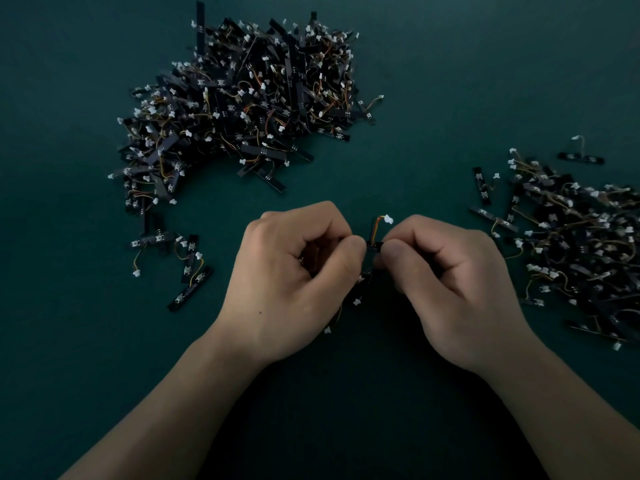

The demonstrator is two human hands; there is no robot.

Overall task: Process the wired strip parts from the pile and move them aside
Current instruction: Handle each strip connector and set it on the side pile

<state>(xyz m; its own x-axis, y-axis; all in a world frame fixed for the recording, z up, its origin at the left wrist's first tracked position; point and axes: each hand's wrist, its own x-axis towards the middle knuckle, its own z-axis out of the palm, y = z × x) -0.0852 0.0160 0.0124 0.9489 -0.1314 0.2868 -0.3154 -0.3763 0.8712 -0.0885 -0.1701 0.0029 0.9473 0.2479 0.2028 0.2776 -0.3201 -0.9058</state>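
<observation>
I hold one black strip part [374,245] between my two hands, low in the middle of the table [450,81], in front of the pile [242,98]. My left hand [294,271] pinches its left side with thumb and curled forefinger, and my right hand [450,282] pinches its right side the same way, so both sets of fingers are clamped on it. Only a short dark piece shows in the gap between my thumbs; from that piece its long axis seems to run left to right, from hand to hand, though both ends are buried in my fingers and I cannot tell its full length. Its wire [376,228], orange and yellow, rises from the visible piece away from me and bends right to a small white connector [388,219] just above my right forefinger. Under my left hand more dark parts with white plugs [357,300] peek out; whether I grip them or they lie on the table I cannot tell. The pile is a dense tangle heaped straight on the table, single pieces hard to separate. A second heap [581,244] lies to my right, cut off by the frame edge, and a few loose strips [189,289] sit to my left.
</observation>
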